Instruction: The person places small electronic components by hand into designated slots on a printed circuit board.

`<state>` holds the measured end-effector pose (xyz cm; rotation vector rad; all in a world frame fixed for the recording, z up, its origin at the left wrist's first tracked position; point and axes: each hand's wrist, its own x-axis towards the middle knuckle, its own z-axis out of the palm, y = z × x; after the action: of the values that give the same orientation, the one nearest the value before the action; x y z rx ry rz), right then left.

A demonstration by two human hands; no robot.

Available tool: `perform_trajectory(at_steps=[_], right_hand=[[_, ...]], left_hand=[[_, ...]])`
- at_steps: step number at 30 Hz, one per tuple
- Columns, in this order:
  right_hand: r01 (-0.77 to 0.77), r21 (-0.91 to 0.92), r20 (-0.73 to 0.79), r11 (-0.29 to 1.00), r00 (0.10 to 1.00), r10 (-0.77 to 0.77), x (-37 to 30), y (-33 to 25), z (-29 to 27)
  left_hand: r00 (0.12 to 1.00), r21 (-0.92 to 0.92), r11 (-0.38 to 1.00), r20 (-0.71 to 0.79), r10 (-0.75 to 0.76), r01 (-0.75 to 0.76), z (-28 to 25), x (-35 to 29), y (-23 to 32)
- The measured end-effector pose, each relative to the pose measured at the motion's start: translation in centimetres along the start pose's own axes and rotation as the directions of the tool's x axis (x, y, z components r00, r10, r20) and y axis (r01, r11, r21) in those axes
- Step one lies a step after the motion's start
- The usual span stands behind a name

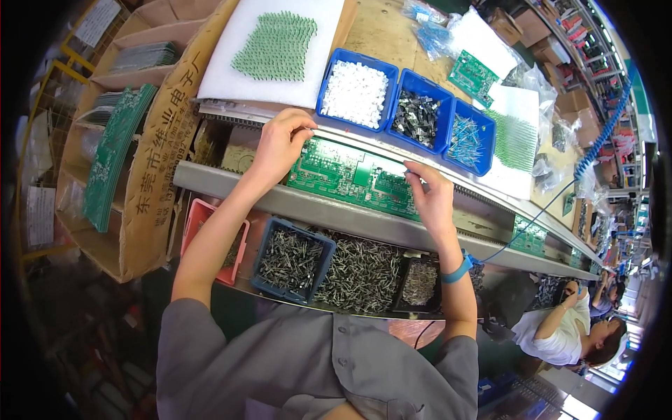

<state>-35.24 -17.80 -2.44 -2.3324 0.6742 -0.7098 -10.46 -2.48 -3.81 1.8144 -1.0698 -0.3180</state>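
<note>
Left grip (pixel 283 143): my fingers pinch closed at the far-left corner of the green circuit board (pixel 353 175); whether a small part sits between the fingertips I cannot tell. Right grip (pixel 430 196): fingers curled closed on the board's right edge, near the rail (pixel 336 213); any part held there is hidden too.

Board position: lies flat in the conveyor track, spanning between both grips, touching each.

Risks, as I judge them:
- Left pinch sits at the very corner; a slip there would skew the board in the track.
- Uneven pressure from the right grip could tilt the board off the rail.
- The wrist strap cord (pixel 532 224) runs across the rail and could snag.

Outward: blue bins of white parts (pixel 355 92), dark parts (pixel 417 119) and blue-tipped parts (pixel 467 140) sit just beyond the board; metal-part trays (pixel 290 260) lie nearer me.
</note>
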Motion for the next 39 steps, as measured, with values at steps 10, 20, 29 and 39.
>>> perform_trajectory(at_steps=[10, 20, 29, 39], right_hand=[[-0.104, 0.122, -0.006, 0.987, 0.994, 0.105, 0.0, 1.0, -0.1], [-0.118, 0.106, -0.001, 0.987, 0.993, 0.119, -0.1, 1.1, -0.1], [-0.103, 0.101, -0.029, 0.990, 0.994, 0.106, -0.3, 1.3, 0.2], [-0.128, 0.120, -0.001, 0.985, 0.992, 0.129, -0.3, 1.5, 0.1]], left_hand=[[0.999, 0.029, 0.999, 0.027, 0.046, -0.046, 0.7, -0.4, -1.4], [1.000, -0.021, 1.000, 0.021, 0.006, -0.005, 0.7, -0.5, -1.0], [0.995, 0.089, 0.994, 0.081, 0.054, -0.061, 0.2, 0.0, -1.4], [0.988, 0.083, 0.996, 0.145, -0.056, 0.045, -0.2, 0.3, -0.6]])
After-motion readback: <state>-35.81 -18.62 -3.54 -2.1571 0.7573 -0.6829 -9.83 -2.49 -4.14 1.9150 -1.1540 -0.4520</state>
